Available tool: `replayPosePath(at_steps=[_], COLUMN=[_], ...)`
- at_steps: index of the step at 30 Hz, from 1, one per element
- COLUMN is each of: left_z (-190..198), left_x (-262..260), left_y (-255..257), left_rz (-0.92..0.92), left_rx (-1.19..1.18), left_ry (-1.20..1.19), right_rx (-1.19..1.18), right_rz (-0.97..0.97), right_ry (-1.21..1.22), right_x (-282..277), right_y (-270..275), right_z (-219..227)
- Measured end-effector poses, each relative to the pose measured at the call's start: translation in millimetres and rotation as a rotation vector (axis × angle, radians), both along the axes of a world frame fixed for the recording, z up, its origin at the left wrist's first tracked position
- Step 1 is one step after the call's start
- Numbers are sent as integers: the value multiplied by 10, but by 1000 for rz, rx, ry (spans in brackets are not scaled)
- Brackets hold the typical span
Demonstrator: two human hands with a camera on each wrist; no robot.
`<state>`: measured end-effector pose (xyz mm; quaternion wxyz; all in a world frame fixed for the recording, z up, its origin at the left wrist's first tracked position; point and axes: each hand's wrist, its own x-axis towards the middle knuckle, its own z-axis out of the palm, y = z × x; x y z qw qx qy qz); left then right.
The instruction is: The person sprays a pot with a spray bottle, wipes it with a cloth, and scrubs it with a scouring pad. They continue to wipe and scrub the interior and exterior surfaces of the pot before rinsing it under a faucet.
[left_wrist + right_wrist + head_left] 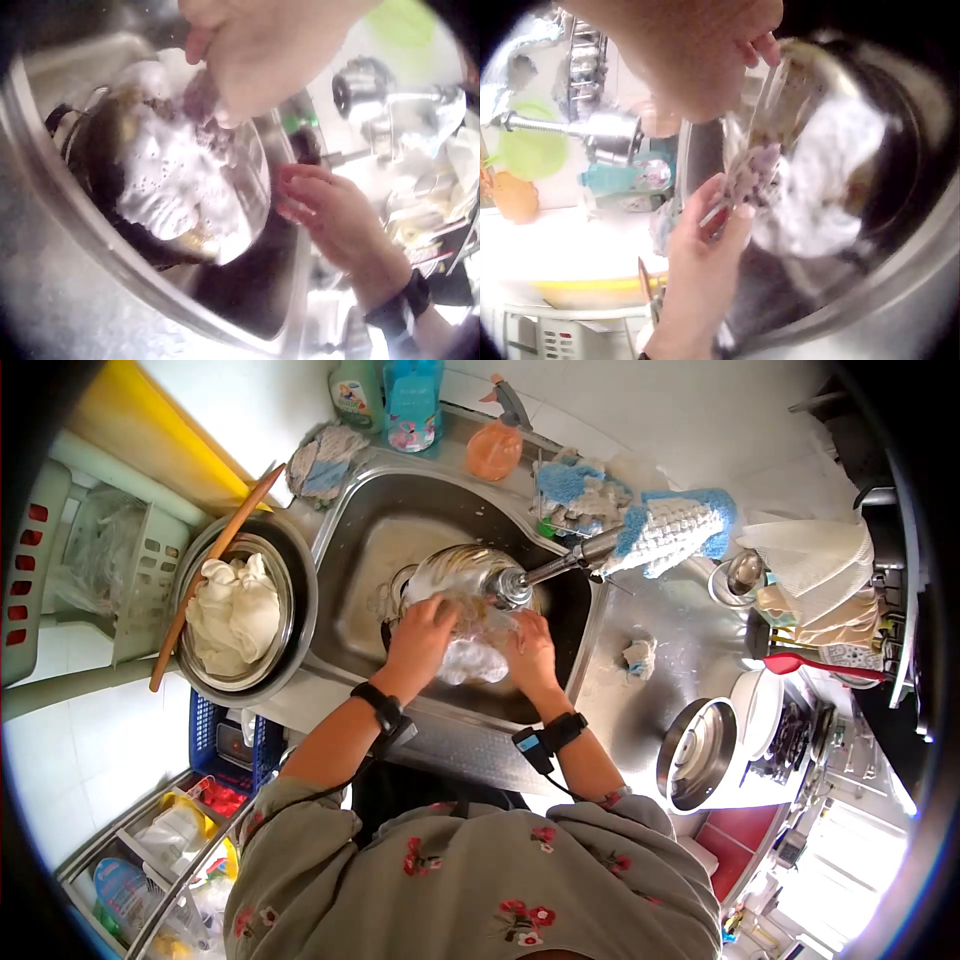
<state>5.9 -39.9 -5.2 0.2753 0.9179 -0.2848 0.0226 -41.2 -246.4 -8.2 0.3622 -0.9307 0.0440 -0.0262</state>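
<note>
A round metal pot point(97, 169) with wire handles lies tilted in the sink point(375, 525), white foam point(169, 176) point(829, 172) covering much of it. My left hand point(422, 647) point(262, 56) point(705, 274) pinches a purplish-grey scrubber point(201, 97) point(756, 174) against the foamy surface. At the pot's other side, my right hand point(532, 652) point(341, 221) point(682, 52) has its fingers bent at the rim point(771, 79); its palm side is partly hidden. Just beyond both hands in the head view is the faucet head point(510, 588).
Left of the sink, a bowl of white dough point(238, 618) has a wooden stick point(215, 575) across it. Bottles point(412, 405) and a spray bottle point(494, 450) line the back. A steel pan point(698, 755) stands on the right, near a cloth-covered faucet arm point(670, 532).
</note>
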Motion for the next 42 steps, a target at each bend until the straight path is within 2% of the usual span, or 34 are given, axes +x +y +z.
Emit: replayPosePath(at_steps=[1, 2, 4, 6, 9, 12, 15, 18, 21, 23, 24, 25, 26, 27, 28, 29, 32, 34, 35, 37, 39, 40, 42], left_z=[-53, -96, -180, -241, -520, -459, -305, -587, -598, -763, -702, -756, -797, -463, -559, -182, -202, -652, -1054, -730, -781, -791, -650], left_x=[18, 29, 56, 54, 184, 576, 854, 1034, 972, 800, 650, 535, 360, 237, 87, 46, -68, -28, 65, 272, 425, 442, 588], left_y=[-85, -185, -287, -335, -285, -258, -221, -57, 232, 362, 392, 451, 481, 404, 421, 268, 134, 141, 236, 295, 370, 331, 346], left_rz=[-59, -61, -157, -252, -359, -232, -15, 168, 265, 388, 463, 494, 608, 651, 525, 590, 760, 869, 870, 675, 571, 620, 529], left_rx=[4, 48, 104, 177, 142, 255, 93, -88, -16, 57, 8, -141, -346, -541, -694, -566, -658, -648, -342, -169, -178, -204, -226], left_ry=[-50, -139, -114, -166, -203, -338, -86, 165, 493, 575, 645, 908, 1104, 1308, 1439, 1502, 1380, 1225, 999, 649, 364, 182, 109], right_rx=[-148, -191, -272, -274, -316, -374, -341, -228, -165, -151, -149, -149, -139, -131, -124, -132, -140, -127, -143, -174, -258, -293, -368], right_rz=[-1, -8, -22, 9, 54, 64, 63, 8, -35, -50, -58, -65, -65, -66, -67, -70, -71, -51, -38, -9, 37, 47, 75], right_ry=[-69, -48, -4, 66, 105, 156, 249, 345, 377, 370, 359, 349, 334, 317, 299, 299, 319, 365, 405, 486, 428, 364, 291], right_x=[-39, -70, -127, -185, -209, -206, -162, -164, -179, -203, -220, -238, -246, -249, -250, -252, -247, -255, -238, -185, -135, -116, -43], right_y=[-127, -224, -338, -357, -346, -297, -235, -161, -144, -120, -109, -90, -70, -54, -48, -48, -50, -31, 15, 184, 323, 400, 520], right_z=[-60, -119, -201, -256, -278, -274, -184, -166, -225, -308, -353, -374, -374, -363, -355, -362, -409, -437, -392, -266, -317, -328, -335])
